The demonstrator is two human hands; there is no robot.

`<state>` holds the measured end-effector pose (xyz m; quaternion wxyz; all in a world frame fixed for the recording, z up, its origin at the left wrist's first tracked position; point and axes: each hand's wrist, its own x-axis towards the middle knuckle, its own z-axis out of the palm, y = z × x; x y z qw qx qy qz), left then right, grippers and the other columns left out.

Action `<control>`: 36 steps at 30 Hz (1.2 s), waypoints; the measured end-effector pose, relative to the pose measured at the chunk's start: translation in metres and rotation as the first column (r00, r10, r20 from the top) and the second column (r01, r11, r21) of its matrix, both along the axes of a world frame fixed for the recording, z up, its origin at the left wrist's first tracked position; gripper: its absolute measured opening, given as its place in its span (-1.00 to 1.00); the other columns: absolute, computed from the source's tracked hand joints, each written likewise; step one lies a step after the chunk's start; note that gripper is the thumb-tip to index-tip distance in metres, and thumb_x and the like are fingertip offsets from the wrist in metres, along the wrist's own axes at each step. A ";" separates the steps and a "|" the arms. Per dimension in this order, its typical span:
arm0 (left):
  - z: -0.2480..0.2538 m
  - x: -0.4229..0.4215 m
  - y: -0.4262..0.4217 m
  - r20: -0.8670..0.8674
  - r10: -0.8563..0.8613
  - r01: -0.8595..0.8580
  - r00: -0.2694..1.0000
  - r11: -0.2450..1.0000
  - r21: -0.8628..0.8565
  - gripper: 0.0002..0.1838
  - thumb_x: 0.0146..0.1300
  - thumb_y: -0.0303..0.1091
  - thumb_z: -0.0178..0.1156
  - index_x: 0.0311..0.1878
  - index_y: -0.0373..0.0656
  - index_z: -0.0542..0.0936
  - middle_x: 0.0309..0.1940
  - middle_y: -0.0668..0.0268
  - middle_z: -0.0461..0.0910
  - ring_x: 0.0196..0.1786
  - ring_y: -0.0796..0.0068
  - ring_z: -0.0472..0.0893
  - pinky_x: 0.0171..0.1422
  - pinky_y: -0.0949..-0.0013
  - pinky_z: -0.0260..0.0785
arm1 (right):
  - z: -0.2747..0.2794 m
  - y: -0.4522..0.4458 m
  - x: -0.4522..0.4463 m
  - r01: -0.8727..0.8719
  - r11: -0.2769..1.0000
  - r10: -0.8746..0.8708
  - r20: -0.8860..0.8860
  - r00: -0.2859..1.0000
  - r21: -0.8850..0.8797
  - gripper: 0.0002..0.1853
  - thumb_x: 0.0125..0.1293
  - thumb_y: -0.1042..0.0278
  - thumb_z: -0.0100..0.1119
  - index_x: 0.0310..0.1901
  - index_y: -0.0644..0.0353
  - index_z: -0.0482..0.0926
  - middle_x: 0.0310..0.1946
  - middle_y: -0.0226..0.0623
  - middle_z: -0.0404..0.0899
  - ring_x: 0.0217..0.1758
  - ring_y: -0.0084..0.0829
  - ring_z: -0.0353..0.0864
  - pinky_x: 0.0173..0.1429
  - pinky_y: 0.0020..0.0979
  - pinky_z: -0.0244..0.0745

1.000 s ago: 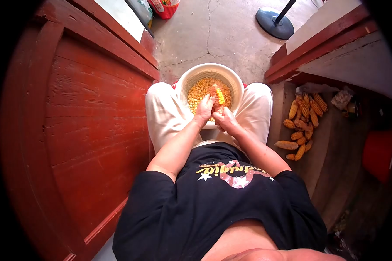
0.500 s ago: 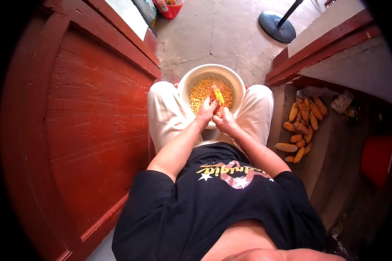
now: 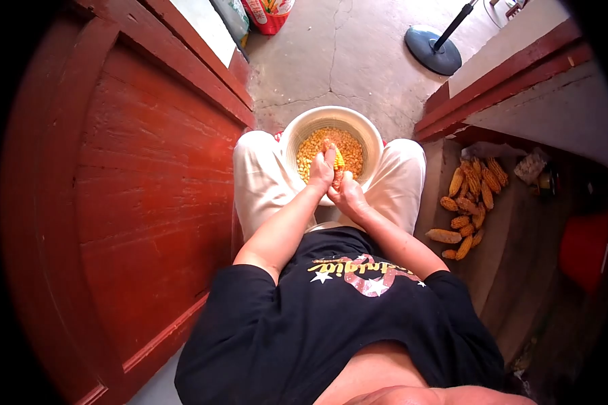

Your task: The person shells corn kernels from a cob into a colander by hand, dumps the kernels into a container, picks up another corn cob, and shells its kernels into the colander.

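Note:
An ear of corn (image 3: 339,160) is held over the bucket, yellow kernels showing on its right side and a reddish, stripped-looking part near its lower end. Along its left side, my left hand (image 3: 322,169) is closed around it. My right hand (image 3: 348,194) grips the ear's near end, fingers closed. Between my knees stands a cream-coloured bucket (image 3: 373,135) with ribbed inner walls. Loose corn kernels (image 3: 311,150) cover its bottom. Just how the fingers press on the ear is too small to make out.
Several ears of corn (image 3: 476,182) lie on the floor to the right, near a red container (image 3: 584,250). A red wooden door (image 3: 148,175) stands close on the left. Ahead are a black round stand base (image 3: 434,50) and a red bag (image 3: 269,15).
My left hand has shifted up along the ear and wraps it more fully. The whole view has moved slightly, so the bucket appears a little lower.

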<state>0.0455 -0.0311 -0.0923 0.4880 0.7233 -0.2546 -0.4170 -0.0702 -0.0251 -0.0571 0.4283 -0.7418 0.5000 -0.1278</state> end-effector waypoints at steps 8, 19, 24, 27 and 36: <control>-0.004 -0.006 0.007 0.355 -0.036 0.027 0.934 0.999 0.030 -0.50 0.30 0.06 -0.14 -0.30 -0.27 0.51 -0.47 -0.14 0.53 -0.29 -0.14 0.54 -0.22 0.03 0.35 | 0.001 0.006 -0.004 -0.036 0.999 0.029 0.188 0.982 0.032 -0.63 0.09 0.24 0.18 -0.23 0.33 0.30 -0.51 0.02 0.51 -0.40 -0.06 0.55 -0.27 -0.21 0.44; 0.021 -0.001 0.002 -0.222 0.013 -0.004 0.975 0.999 0.044 -0.33 0.25 0.23 -0.13 -0.24 -0.33 0.54 -0.39 -0.06 0.57 -0.24 0.07 0.59 -0.16 0.21 0.36 | 0.002 -0.003 -0.013 -0.009 0.998 0.007 0.037 0.999 0.062 -0.63 0.06 0.23 0.20 -0.24 0.32 0.32 -0.47 0.04 0.54 -0.34 -0.09 0.59 -0.26 -0.20 0.45; 0.012 -0.004 0.000 0.232 -0.041 0.016 0.972 0.994 0.105 -0.35 0.26 0.19 -0.13 -0.30 -0.36 0.54 -0.42 -0.12 0.55 -0.27 -0.05 0.56 -0.18 0.15 0.35 | 0.001 0.002 -0.010 -0.028 1.000 0.028 -0.069 0.997 -0.009 -0.64 0.04 0.26 0.19 -0.25 0.32 0.31 -0.48 0.10 0.53 -0.33 0.05 0.57 -0.27 -0.12 0.44; 0.003 -0.005 0.004 0.313 -0.004 0.001 0.950 1.000 0.011 -0.43 0.31 0.07 -0.15 -0.36 -0.33 0.53 -0.45 -0.14 0.54 -0.29 -0.08 0.55 -0.23 0.11 0.35 | 0.002 0.003 -0.010 -0.029 0.999 0.031 -0.027 0.999 0.045 -0.66 0.04 0.28 0.18 -0.28 0.31 0.30 -0.49 0.11 0.52 -0.33 0.06 0.56 -0.27 -0.10 0.43; 0.018 0.004 0.000 -0.270 0.044 -0.006 0.962 0.990 0.142 -0.37 0.27 0.17 -0.13 -0.28 -0.34 0.55 -0.53 0.11 0.56 -0.45 0.24 0.57 -0.29 0.22 0.39 | 0.025 -0.002 -0.013 -0.081 0.997 0.082 -0.227 0.970 0.014 -0.63 0.03 0.25 0.15 -0.24 0.30 0.27 -0.48 0.14 0.52 -0.32 0.08 0.55 -0.24 -0.07 0.43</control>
